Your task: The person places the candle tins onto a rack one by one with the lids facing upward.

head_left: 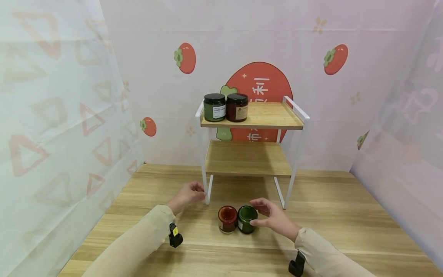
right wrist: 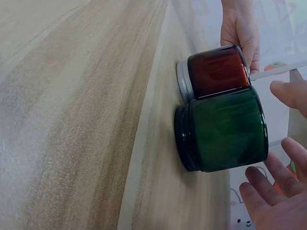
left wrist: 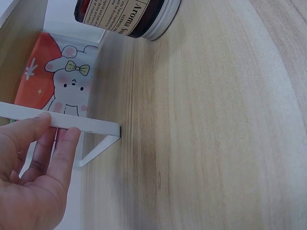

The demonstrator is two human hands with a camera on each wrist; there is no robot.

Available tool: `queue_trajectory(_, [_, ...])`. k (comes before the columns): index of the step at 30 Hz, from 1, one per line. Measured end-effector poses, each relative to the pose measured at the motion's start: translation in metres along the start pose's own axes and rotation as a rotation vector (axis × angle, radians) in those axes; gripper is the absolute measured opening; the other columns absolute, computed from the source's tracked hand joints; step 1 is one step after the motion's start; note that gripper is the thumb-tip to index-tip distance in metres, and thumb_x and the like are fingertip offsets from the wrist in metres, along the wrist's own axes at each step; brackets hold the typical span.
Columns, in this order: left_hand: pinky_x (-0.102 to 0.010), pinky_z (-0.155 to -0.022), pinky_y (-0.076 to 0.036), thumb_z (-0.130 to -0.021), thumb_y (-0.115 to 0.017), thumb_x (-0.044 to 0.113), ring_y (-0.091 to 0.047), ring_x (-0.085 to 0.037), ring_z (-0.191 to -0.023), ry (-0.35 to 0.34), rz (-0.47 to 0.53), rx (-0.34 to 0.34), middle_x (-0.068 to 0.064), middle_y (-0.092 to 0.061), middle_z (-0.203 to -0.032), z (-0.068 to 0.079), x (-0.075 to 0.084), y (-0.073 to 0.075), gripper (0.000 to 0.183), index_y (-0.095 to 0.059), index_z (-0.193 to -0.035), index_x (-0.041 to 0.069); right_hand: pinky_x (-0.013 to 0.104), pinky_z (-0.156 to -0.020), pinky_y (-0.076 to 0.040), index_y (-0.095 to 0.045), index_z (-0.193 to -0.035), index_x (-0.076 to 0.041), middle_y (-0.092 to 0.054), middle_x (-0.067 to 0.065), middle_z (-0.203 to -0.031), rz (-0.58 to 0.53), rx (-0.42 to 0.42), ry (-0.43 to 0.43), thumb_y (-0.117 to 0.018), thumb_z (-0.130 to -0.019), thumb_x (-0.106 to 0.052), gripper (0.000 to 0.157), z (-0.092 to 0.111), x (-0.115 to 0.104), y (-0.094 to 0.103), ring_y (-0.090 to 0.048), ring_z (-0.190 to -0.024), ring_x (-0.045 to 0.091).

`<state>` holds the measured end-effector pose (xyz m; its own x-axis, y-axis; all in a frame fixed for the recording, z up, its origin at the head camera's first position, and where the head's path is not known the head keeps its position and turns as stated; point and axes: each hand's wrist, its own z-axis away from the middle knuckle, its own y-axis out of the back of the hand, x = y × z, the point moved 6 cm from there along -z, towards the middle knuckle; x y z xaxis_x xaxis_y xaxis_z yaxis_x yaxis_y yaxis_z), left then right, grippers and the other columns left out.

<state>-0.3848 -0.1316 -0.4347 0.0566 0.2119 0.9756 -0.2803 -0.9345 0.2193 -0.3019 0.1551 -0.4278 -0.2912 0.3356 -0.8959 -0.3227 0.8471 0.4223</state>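
Two glass candle jars stand side by side, lids down, on the table before the shelf: an amber one [head_left: 227,220] with a silver lid and a green one [head_left: 246,220] with a dark lid. My right hand [head_left: 275,220] is at the right of the green jar, thumb and fingers spread about it; in the right wrist view they look apart from its glass [right wrist: 230,132]. With my left hand [head_left: 188,197], thumb and fingertips pinch the white front left leg [left wrist: 91,125] of the shelf, near its foot.
A two-tier shelf with wooden boards [head_left: 249,157] and a white metal frame stands at the back. On its top board, at the left, sit a green jar [head_left: 214,107] and a dark amber jar [head_left: 237,108], both with black lids up. Printed sheets [head_left: 145,77] enclose the wooden table [head_left: 346,215].
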Motion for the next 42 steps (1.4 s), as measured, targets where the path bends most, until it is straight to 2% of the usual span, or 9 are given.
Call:
queue_trajectory(11, [-0.032,-0.082,-0.058,-0.088,-0.065,-0.003,-0.063,-0.014,-0.082,0.007,0.016,-0.001,-0.007,-0.058,-0.091,-0.002,-0.001,-0.001,0.018,-0.054,-0.102,-0.006,0.053,-0.103,-0.044,-0.048,-0.130,0.006,-0.054,0.025,-0.130,0.014,-0.010,-0.010,-0.082,-0.077,-0.015,0.066,0.000,0.005,-0.001,-0.053,-0.120,0.044])
queue_trajectory(27, [-0.034,-0.082,-0.058,-0.087,-0.065,-0.003,-0.062,-0.014,-0.081,0.009,0.007,0.012,-0.007,-0.057,-0.090,-0.002,-0.001,0.000,0.018,-0.054,-0.102,-0.006,0.048,-0.100,-0.047,-0.045,-0.130,0.008,-0.054,0.024,-0.126,-0.040,-0.053,-0.024,-0.080,-0.077,-0.008,0.066,-0.003,0.010,-0.006,-0.055,-0.116,0.040])
queue_trajectory(42, [-0.038,-0.086,-0.058,-0.088,-0.065,-0.003,-0.062,-0.015,-0.083,0.019,0.013,0.006,-0.007,-0.057,-0.092,0.000,0.000,0.000,0.019,-0.054,-0.103,-0.005,0.038,-0.092,-0.051,-0.046,-0.131,0.007,-0.057,0.019,-0.123,-0.016,-0.068,-0.057,-0.082,-0.076,-0.011,0.068,-0.007,0.020,-0.010,-0.060,-0.108,0.029])
